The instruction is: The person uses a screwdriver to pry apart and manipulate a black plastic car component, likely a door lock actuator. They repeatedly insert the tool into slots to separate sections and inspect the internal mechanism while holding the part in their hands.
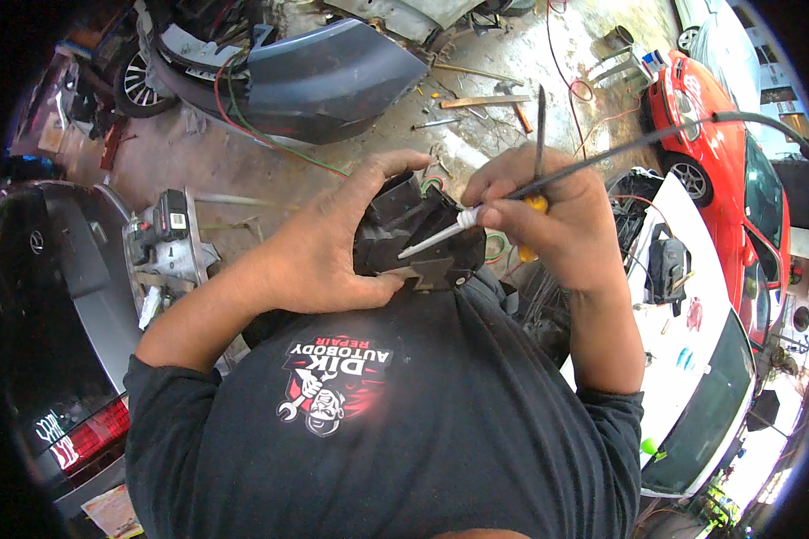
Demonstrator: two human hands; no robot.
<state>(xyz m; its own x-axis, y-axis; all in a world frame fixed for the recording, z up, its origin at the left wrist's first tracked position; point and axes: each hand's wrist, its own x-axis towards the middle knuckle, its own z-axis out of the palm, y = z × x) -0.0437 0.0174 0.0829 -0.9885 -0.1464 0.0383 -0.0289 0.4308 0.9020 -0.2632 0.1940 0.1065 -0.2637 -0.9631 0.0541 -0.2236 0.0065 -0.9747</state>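
My left hand (333, 247) grips a black plastic housing (436, 269) in front of my chest, thumb along its near edge and fingers over its far left side. My right hand (548, 211) is closed around a slim tool with a white tapered tip (431, 241) and a ridged white collar. That tip lies over the housing; whether it touches is unclear. From the tool, a dark cord or tube (620, 153) runs to the upper right. A yellow handle (530, 242) and a thin dark shaft (540, 126) also show at my right hand, apparently one hand tool.
Beyond my hands, a grey bumper (333, 76) lies on the floor near wood strips (484, 101) and loose tools. Dark car at left, white panel (683, 234) and red car (751, 198) at right. A power tool (169, 216) sits on a stand; hoses cross the floor.
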